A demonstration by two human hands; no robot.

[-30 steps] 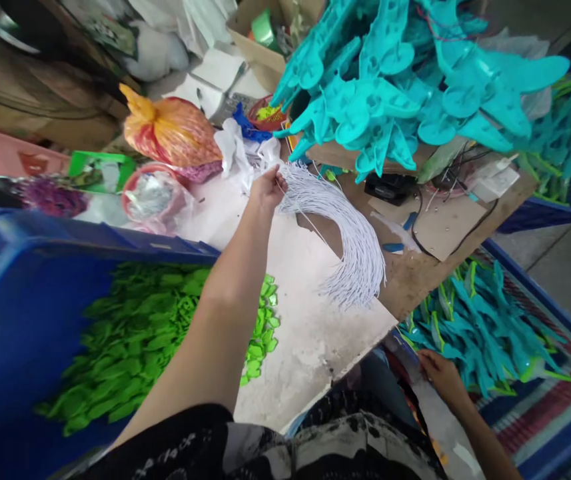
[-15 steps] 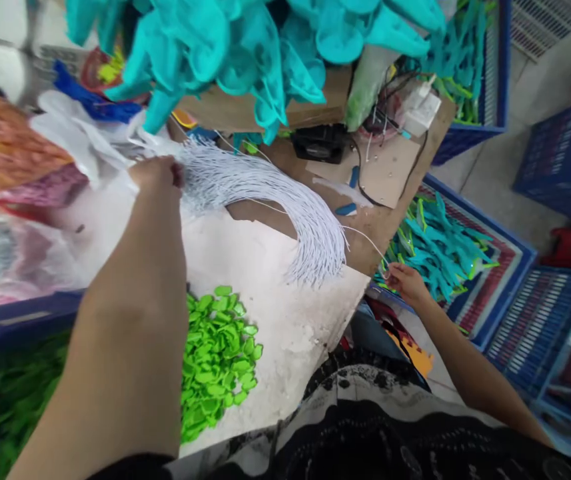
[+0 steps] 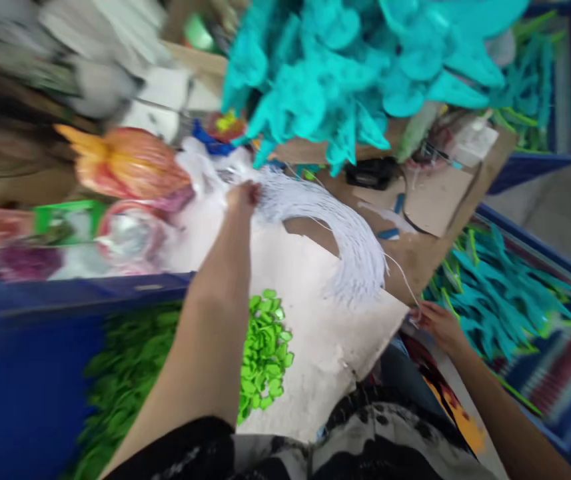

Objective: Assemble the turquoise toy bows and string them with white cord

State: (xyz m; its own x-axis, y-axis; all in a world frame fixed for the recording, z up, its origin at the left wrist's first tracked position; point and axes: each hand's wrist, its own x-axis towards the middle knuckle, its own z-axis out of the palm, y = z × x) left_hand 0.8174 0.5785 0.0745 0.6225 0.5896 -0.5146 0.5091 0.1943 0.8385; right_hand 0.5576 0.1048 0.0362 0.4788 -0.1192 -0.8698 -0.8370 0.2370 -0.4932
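A thick bundle of thin white cords (image 3: 338,217) curves across the table. At its far left end is my left hand (image 3: 244,193), fingers curled beside the cords and a crumpled white plastic bag (image 3: 198,163); what they hold is hidden and blurred. Past the table's right edge, my right hand (image 3: 438,323) pinches the end of a single white cord (image 3: 402,277) that runs back to the bundle. Below my left forearm lies a pile of small bright green pieces (image 3: 265,353) on pale cardboard (image 3: 315,353).
Turquoise moulded pieces (image 3: 325,73) are heaped at the back. More turquoise and green pieces (image 3: 510,287) fill a crate at right. A blue bin (image 3: 20,393) with green pieces stands at left. A dark box (image 3: 372,173) and a white plug adapter (image 3: 472,140) lie at the back right.
The view has swung left, so everything appears farther right and more of the left side shows. Both hands keep about the same places at the cords.
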